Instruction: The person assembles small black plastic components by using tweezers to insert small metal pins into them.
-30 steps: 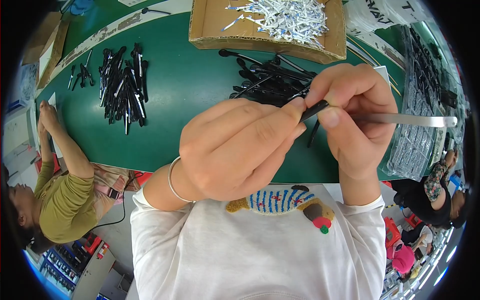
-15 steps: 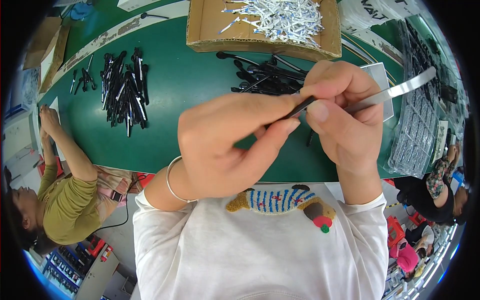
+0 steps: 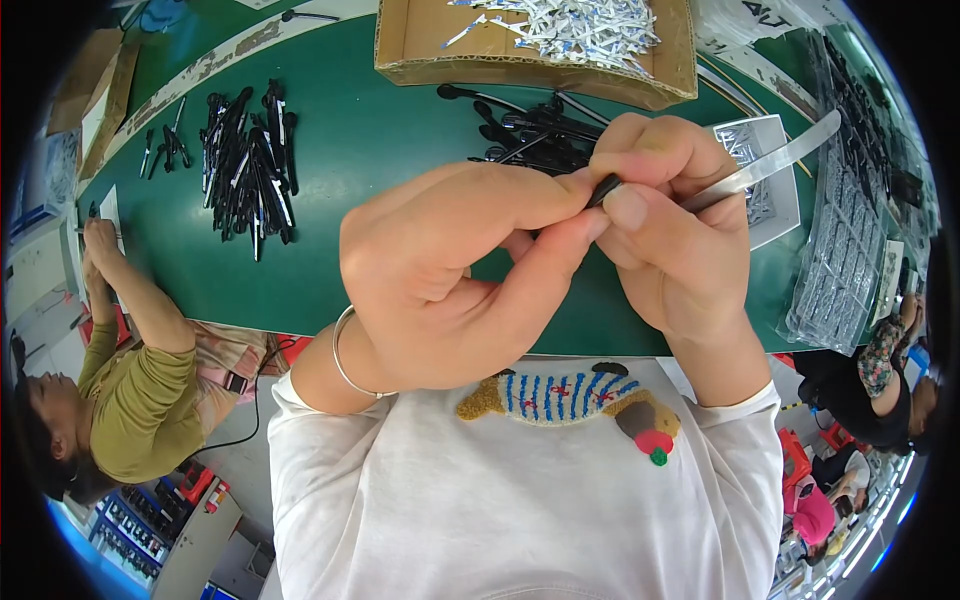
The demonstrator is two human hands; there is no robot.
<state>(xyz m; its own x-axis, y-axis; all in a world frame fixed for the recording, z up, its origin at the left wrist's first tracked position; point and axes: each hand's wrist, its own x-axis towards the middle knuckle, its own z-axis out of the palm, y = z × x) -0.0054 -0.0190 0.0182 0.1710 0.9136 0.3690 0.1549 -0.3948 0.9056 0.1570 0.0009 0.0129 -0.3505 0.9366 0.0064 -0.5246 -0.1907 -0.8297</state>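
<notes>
Over the table, my left hand is closed, pinching a small black stick-like part between thumb and forefinger. My right hand meets it from the other side, its thumb and forefinger closed at the part's exposed end. A flat, curved silver metal tool, resembling the back end of tweezers, juts out of the right fist; its working end is hidden by the fingers. Just beyond my hands lies a loose pile of black stick-like parts with rounded heads.
A cardboard box of white-and-blue strips stands at the far side. Another black-part pile lies left. On the right are a white tray of small silvery pieces and clear plastic trays. A co-worker sits left.
Both hands have shifted slightly left. Less of the black part shows between the fingertips. The metal tool has swung a little, uncovering more of the white tray.
</notes>
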